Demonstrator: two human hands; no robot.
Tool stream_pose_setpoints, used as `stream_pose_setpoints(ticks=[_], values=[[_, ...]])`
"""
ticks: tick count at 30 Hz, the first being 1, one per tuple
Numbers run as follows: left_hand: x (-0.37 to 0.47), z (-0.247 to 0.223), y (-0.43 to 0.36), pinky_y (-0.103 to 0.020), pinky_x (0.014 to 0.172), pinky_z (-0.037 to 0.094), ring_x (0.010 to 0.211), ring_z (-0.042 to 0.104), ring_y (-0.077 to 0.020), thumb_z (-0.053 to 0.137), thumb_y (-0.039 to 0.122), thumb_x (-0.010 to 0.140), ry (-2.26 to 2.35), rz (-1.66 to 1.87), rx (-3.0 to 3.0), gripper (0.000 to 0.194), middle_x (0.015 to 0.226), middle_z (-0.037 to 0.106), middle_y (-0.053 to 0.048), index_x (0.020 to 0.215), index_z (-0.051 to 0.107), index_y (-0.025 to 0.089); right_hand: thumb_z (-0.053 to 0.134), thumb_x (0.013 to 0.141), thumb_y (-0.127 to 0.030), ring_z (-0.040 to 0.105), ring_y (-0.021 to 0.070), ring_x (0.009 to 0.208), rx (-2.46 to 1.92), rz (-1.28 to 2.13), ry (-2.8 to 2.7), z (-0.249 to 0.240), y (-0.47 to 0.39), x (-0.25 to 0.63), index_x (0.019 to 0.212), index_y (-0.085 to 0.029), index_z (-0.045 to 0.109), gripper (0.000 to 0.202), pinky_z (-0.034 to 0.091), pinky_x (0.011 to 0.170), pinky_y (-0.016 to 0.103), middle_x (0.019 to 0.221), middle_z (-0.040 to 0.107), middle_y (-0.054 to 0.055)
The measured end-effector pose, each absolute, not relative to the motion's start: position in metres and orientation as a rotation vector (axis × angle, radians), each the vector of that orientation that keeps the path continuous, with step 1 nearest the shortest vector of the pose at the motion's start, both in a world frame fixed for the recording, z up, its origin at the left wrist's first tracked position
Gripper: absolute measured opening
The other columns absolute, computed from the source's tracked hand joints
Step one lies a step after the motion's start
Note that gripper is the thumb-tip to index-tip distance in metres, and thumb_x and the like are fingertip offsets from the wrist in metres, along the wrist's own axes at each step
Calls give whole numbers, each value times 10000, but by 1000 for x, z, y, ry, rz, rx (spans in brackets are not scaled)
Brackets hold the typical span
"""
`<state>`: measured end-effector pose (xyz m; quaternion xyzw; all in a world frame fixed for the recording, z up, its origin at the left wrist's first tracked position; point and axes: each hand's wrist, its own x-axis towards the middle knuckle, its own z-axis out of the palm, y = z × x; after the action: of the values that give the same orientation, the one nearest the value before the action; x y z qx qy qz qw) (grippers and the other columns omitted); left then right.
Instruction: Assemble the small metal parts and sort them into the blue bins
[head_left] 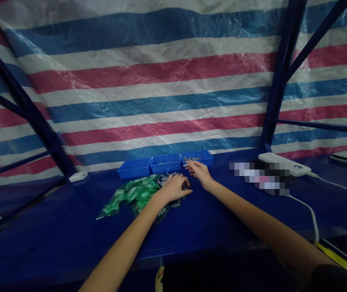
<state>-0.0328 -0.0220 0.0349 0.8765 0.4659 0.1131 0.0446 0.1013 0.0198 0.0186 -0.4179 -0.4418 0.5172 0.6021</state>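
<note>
Grey parts (175,203) lie loose on the blue table (197,231), in a small heap under and around the left hand (176,187), against the right edge of the green bags (138,192). Judging by how things lie, the work is partway along: the bags already form a broad pile, while many grey parts are out on the table, outside the bins. Of the 3 bins behind, the right bin (207,161) holds small metal bits (192,159); the contents of the middle bin (165,167) and left bin (135,173) are mostly hidden by their walls.

The left hand is palm down over the heap, fingers half curled and thumb apart from them; whether it has hold of a part I cannot tell. The right hand (200,172) is just in front of the right bin, thumb and fingertips drawn together; in this dim light it seems to pinch 1 small piece (185,165). So the heap sits beneath the left grip and to the left of the right one.

Farther out, a white device (284,164) lies to the right, and a striped sheet (161,77) hangs behind.
</note>
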Motion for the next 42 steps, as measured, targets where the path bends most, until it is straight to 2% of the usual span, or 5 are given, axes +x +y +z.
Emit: stream_pose_setpoints(ticks=[5, 16, 24, 31, 42], values=[[-24, 24, -21, -359, 835, 365, 900, 554, -223, 529, 214, 761, 1376, 458, 2740, 123, 854, 639, -51, 835, 625, 194, 659, 619, -327, 567, 115, 595, -961, 1144, -1146, 13, 21, 100, 755, -169, 686, 211, 441, 555, 227, 654, 657, 13], [-13, 16, -31, -373, 886, 390, 1003, 519, -219, 552, 231, 717, 1117, 599, 2742, 204, 1018, 588, -59, 915, 597, 207, 673, 625, -365, 593, 144, 621, -953, 1060, -1330, 2, 37, 100, 779, -154, 690, 262, 449, 594, 264, 652, 664, 28], [-17, 15, -28, -408, 902, 376, 974, 523, -250, 577, 260, 711, 1302, 609, 2724, 184, 940, 609, -83, 870, 625, 181, 652, 703, -324, 587, 163, 1019, -665, 1251, -1380, 24, 24, 92, 1154, -273, 573, 461, 446, 836, 293, 1153, 625, 47], [-19, 18, -18, -322, 779, 419, 829, 586, -201, 612, 299, 748, 1358, 634, 2557, 133, 811, 666, -46, 736, 650, 172, 563, 753, -384, 635, 165, 790, -870, 1172, -1336, 11, 21, 94, 881, -186, 693, 270, 474, 716, 284, 887, 700, 60], [-30, 30, -5, -256, 677, 440, 703, 586, -149, 561, 329, 772, 1473, 1500, 1882, 192, 773, 656, -42, 819, 625, 154, 508, 833, -309, 629, 129, 638, -885, 1367, -1216, 19, 11, 93, 821, -145, 691, 245, 432, 513, 200, 743, 699, 65]])
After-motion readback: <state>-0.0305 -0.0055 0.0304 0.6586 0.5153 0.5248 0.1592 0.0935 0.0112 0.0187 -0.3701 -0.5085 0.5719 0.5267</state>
